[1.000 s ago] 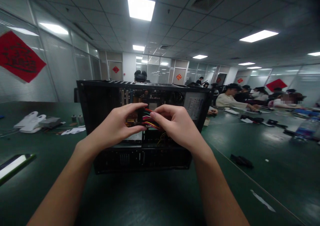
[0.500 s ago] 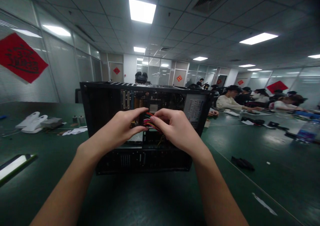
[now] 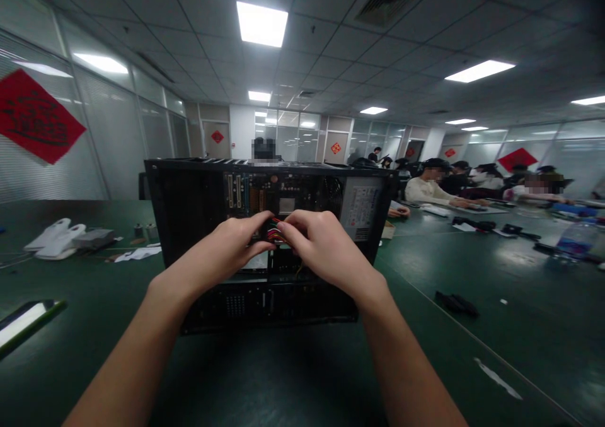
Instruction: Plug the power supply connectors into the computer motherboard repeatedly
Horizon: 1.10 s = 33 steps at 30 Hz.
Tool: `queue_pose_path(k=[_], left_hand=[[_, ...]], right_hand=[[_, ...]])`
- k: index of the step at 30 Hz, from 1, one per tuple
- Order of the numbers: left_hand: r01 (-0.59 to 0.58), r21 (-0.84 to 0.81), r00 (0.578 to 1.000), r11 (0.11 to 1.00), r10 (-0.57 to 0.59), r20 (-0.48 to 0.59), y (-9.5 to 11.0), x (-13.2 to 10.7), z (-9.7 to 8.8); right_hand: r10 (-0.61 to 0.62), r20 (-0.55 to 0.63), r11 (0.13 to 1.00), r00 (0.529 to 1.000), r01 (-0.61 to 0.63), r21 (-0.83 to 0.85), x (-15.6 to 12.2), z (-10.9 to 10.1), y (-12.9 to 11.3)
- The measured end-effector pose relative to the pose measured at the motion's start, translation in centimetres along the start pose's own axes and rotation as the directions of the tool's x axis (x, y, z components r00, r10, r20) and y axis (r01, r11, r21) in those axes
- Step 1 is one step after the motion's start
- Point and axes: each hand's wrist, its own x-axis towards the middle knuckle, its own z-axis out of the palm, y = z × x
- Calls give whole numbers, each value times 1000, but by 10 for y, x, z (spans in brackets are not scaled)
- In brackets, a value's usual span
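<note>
An open black computer case [image 3: 189, 206] lies on its side on the green table [image 3: 283, 376], its inside facing me. My left hand [image 3: 222, 250] and my right hand [image 3: 321, 247] meet in front of the motherboard, fingers pinched together on a bundle of red and yellow power wires [image 3: 273, 233]. The wires' connector is hidden between my fingertips. A power supply with a white label [image 3: 360, 206] sits at the case's right end, beside a fan [image 3: 331, 192].
White objects and small parts [image 3: 61, 238] lie on the table at the left, a bright flat item [image 3: 23, 320] at the near left edge. A black item [image 3: 456, 303] lies to the right. Several people sit working at the far right [image 3: 425, 187]. A water bottle [image 3: 576, 241] stands there.
Both hands have closed in on each other, hiding more of the wire bundle. The view has shifted slightly.
</note>
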Motion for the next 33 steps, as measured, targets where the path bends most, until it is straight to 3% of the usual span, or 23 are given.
queue_pose_path(k=[7,10,14,18,21,27,33], left_hand=[[-67,44,997,997,69,-40,1,1,2],[-78,111,996,991,81,-25,5,2,7],[-1,153,999,988,7,-34,3,5,14],[-16,156,988,988,40,-150,-6,7,19],[-69,234,965,970,124,-229,-12,9,23],[-115,253,943,961,185,-275,-21,11,45],[-50,285,953,957,131,-273,-35,12,71]], right_hand=[[-142,75,990,987,139,39,3,-9,24],[-220,9,974,975,220,-51,7,-5,38],[-274,-3,941,962,268,-206,11,6,45],[-330,26,907,943,325,-266,13,19,47],[-304,36,915,952,302,-268,15,27,49],[-175,133,941,976,205,-268,16,30,51],[-60,245,939,968,138,-314,15,42,59]])
